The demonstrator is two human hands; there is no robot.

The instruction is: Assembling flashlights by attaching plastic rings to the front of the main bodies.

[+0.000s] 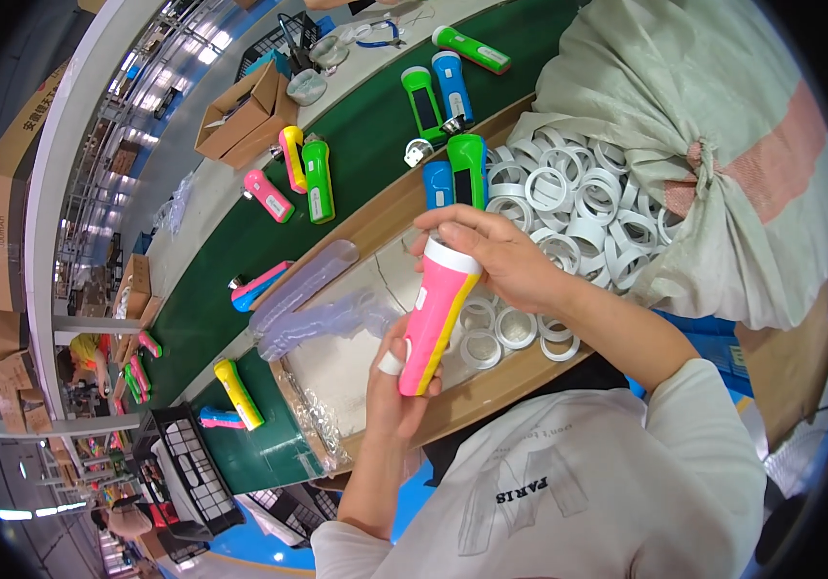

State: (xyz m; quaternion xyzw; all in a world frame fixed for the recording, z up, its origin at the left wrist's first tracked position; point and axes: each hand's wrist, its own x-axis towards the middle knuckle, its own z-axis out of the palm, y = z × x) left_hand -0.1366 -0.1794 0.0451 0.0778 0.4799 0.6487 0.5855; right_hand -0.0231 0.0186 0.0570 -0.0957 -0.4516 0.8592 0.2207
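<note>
A pink and yellow flashlight (430, 314) is held tilted in front of me, its wide end up. My left hand (390, 396) is closed around its narrow lower end; a white wrap shows on one finger. At the top, the fingers of my right hand (505, 253) grip the white ring (452, 257) around the flashlight's head. Many loose white rings (549, 190) lie heaped beyond and beside my right hand. Just past that hand, a green flashlight casing (469, 159) and a blue casing (438, 181) rest at the heap's edge.
A cardboard tray (472, 410) surrounds the rings and some clear plastic sleeves (322, 323). A large woven sack (665, 125) slumps at the right. Behind the tray runs a green conveyor belt (211, 261) with several coloured flashlights. An open cardboard box (245, 116) stands beyond it.
</note>
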